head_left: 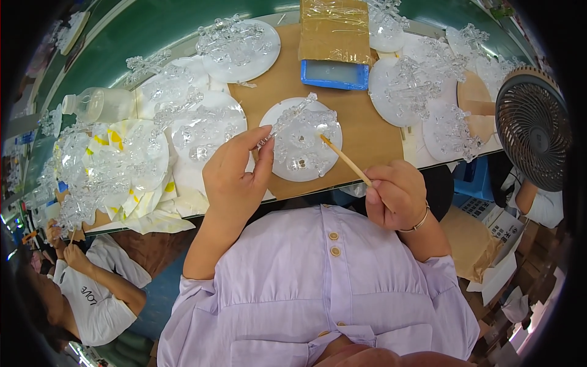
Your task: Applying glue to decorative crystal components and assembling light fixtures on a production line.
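Note:
A round white disc (281, 167) lies in front of me on brown cardboard, with a cluster of clear plastic pieces (304, 129) on it. At the disc's left edge my left hand (235, 174) pinches one end of this clear cluster between thumb and forefinger. My right hand (397, 194) is closed round a thin wooden-handled brush (347, 160), held at a slant. Its yellowish tip meets or hovers just over the clear pieces; contact is too fine to tell.
More white discs (269, 46) bearing clear pieces stand left and right. Behind the work is a blue tray (335, 74) under a cardboard box (334, 30). A dark fan (538, 131) is at right, a clear jar (101, 105) at left. Another person (92, 287) works at far left.

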Demonstrator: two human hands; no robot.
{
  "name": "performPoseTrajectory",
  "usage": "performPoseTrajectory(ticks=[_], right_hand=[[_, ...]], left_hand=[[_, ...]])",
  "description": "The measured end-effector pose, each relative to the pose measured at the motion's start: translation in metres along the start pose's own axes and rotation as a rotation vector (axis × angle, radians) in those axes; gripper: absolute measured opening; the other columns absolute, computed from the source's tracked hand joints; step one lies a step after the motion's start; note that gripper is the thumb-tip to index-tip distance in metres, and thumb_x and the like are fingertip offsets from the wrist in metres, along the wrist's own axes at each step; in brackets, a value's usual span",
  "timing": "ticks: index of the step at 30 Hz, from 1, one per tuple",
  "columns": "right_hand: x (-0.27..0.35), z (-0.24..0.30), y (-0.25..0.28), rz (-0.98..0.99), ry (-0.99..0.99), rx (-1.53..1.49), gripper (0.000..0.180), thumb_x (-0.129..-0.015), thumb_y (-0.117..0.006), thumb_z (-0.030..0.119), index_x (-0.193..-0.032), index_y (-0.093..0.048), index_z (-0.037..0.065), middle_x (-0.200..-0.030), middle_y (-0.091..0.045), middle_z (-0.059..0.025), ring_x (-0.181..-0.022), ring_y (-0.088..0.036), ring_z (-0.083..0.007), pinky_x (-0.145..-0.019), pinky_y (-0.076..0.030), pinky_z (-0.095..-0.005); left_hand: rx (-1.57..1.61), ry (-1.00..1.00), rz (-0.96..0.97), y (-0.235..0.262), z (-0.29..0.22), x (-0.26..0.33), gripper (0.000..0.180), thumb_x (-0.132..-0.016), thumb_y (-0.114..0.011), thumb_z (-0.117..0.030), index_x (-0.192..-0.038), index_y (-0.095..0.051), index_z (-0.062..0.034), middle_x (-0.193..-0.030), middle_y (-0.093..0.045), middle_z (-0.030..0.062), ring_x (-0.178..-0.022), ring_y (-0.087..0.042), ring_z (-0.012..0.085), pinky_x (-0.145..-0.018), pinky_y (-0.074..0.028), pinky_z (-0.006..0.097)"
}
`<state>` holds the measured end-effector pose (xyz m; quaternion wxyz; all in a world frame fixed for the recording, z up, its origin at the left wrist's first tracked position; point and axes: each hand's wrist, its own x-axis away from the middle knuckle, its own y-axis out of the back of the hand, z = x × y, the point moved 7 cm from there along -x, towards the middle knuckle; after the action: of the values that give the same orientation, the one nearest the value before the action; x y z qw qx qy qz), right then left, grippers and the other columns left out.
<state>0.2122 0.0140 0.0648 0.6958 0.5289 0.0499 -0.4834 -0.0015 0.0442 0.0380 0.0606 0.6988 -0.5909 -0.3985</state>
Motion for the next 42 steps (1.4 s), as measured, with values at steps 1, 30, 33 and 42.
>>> performPoseTrajectory(ticks=[1, 30, 33, 42], right_hand=[[-0.001, -0.001, -0.002, 0.001, -0.001, 0.0, 0.011, -0.082, -0.058, 0.002, -0.085, -0.047, 0.003, -0.082, -0.063, -0.0137, -0.052, -0.052, -0.0228, -0.046, -0.041, -0.0321], [-0.045, -0.024, -0.005, 0.045, -0.204, 0.014, 0.008, -0.091, -0.055, 0.0, -0.094, -0.048, -0.001, -0.075, -0.061, -0.0141, -0.056, -0.057, -0.0218, -0.052, -0.044, -0.0288], [-0.048, -0.026, -0.005, 0.042, -0.212, -0.009, 0.009, -0.09, -0.057, 0.0, -0.095, -0.049, -0.001, -0.077, -0.06, -0.0147, -0.058, -0.056, -0.0246, -0.054, -0.045, -0.0302], [-0.06, -0.028, 0.002, 0.153, -0.258, -0.015, 0.013, -0.087, -0.058, -0.001, -0.097, -0.05, -0.001, -0.084, -0.057, -0.0146, -0.068, -0.056, -0.0317, -0.06, -0.046, -0.0345]], left_hand=[[-0.002, -0.006, -0.001, 0.0, -0.001, -0.001, 0.022, -0.075, -0.072, 0.003, -0.095, -0.066, -0.0035, -0.085, -0.069, 0.0084, -0.065, -0.064, 0.018, -0.058, -0.05, 0.027], [-0.078, -0.149, -0.034, 0.002, -0.008, 0.0, 0.027, -0.074, -0.072, 0.005, -0.098, -0.065, -0.0028, -0.081, -0.068, 0.0095, -0.064, -0.064, 0.0197, -0.055, -0.05, 0.028], [-0.105, -0.149, -0.006, -0.001, -0.011, -0.002, 0.027, -0.074, -0.072, 0.005, -0.099, -0.065, -0.0025, -0.081, -0.068, 0.0101, -0.064, -0.064, 0.0203, -0.055, -0.05, 0.029], [-0.131, -0.14, 0.009, -0.002, -0.015, -0.001, 0.026, -0.075, -0.072, 0.005, -0.099, -0.066, -0.0024, -0.085, -0.069, 0.0115, -0.069, -0.066, 0.0224, -0.059, -0.052, 0.03]])
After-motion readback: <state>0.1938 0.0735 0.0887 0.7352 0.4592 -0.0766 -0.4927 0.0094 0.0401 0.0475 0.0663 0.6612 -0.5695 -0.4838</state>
